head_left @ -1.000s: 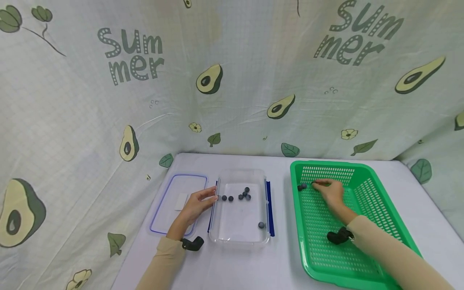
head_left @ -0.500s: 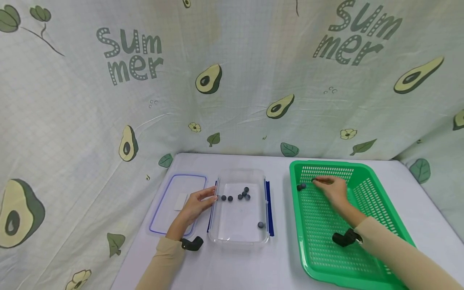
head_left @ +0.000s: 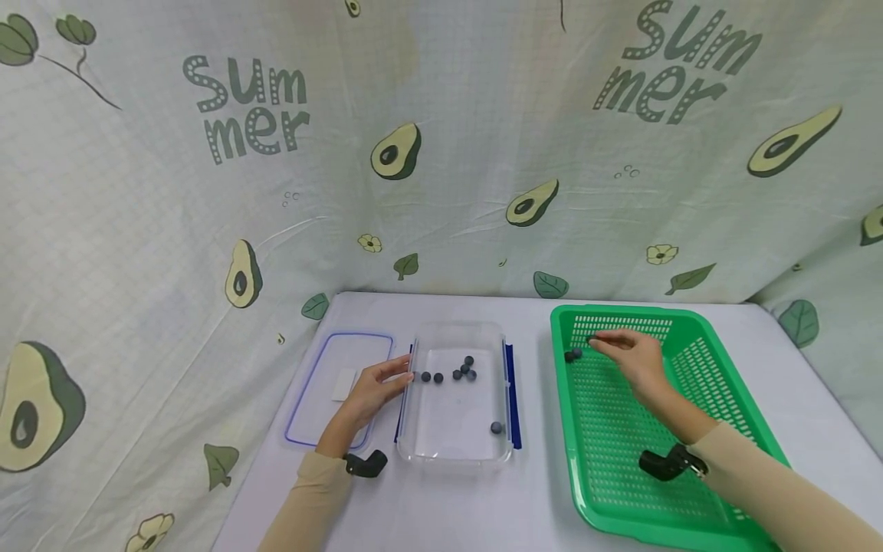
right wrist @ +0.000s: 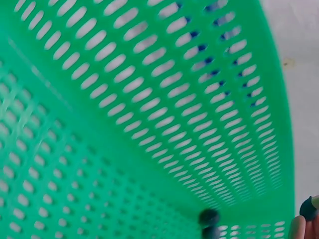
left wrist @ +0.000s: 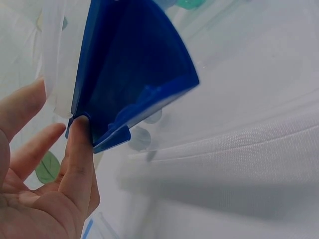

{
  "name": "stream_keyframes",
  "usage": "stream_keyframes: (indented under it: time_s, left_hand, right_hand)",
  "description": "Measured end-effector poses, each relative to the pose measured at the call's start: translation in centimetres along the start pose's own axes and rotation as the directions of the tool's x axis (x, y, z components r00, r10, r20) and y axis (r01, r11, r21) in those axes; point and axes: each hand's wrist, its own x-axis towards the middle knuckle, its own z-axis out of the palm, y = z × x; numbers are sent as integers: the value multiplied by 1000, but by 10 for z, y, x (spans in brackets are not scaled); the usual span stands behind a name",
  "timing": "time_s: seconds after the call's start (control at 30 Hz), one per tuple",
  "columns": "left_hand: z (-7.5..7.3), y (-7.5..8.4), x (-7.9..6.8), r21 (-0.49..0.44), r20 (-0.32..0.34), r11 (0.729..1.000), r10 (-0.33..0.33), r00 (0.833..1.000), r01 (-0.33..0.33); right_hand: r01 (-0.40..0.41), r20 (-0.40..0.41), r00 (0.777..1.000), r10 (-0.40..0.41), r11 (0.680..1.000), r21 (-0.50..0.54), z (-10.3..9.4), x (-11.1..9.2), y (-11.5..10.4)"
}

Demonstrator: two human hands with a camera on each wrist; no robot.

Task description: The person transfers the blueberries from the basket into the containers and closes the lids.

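Note:
A clear plastic box (head_left: pixel 455 448) with blue side latches stands mid-table, several blueberries (head_left: pixel 469 360) lying on its floor. My left hand (head_left: pixel 372 395) rests against its left side. In the left wrist view, the fingers (left wrist: pixel 77 159) are fairly straight and touch the clear wall and the blue latch flap (left wrist: pixel 134 59). My right hand (head_left: pixel 636 362) is over the far left part of a green basket (head_left: pixel 576 491). Between its thumb and fingertips it pinches a blueberry (right wrist: pixel 308 209), small and dark. Two more dark blueberries (right wrist: pixel 209 217) lie in the basket's far left corner.
A clear lid (head_left: pixel 303 443) with a blue-edged rim lies left of the box, partly behind the left hand. Behind the white table (head_left: pixel 455 510) hangs a printed curtain (head_left: pixel 455 253). The basket's slotted walls rise around the right hand.
The right hand has lifted slightly and its fingertips have shifted a little left with the blueberry, while its wrist has moved right. The left hand keeps its place on the box.

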Motion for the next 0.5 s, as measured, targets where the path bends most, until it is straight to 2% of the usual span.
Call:
stream_keyframes:
  time_s: [0.33, 0.5]
  left_hand:
    - [0, 0, 1, 10, 7, 1000, -2, 1000, 2]
    - [0, -1, 1, 22, -9, 1000, -2, 1000, 2]
  right_hand:
    - [38, 88, 995, -51, 988, 148, 4, -9, -30]
    - [13, 143, 989, -50, 968, 252, 10, -13, -47]
